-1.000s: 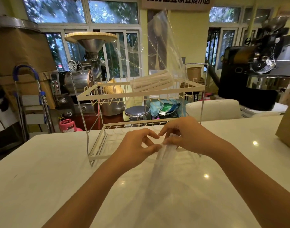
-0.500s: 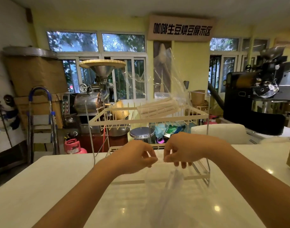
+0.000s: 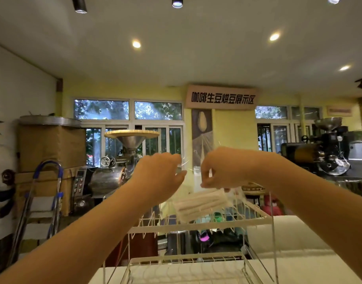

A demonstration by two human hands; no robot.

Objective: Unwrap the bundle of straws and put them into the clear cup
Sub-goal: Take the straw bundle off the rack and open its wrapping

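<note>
Both hands are raised above the wire rack (image 3: 198, 224): right hand (image 3: 221, 167) fingers pinching the clear wrapper, the straw bundle (image 3: 202, 203) hanging just beneath; left hand (image 3: 159, 175) fingers pinched beside it, higher than before.

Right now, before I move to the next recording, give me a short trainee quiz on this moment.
1. True or false: the bundle of straws lies loose on the counter.
2. What do the left hand and right hand pinch? A the clear wrapper; B a spoon; C a cup.
3. Is the clear cup in view?
Key: 1 false, it is up at the wire rack top tier, inside the wrapper; 2 A; 3 no.
</note>
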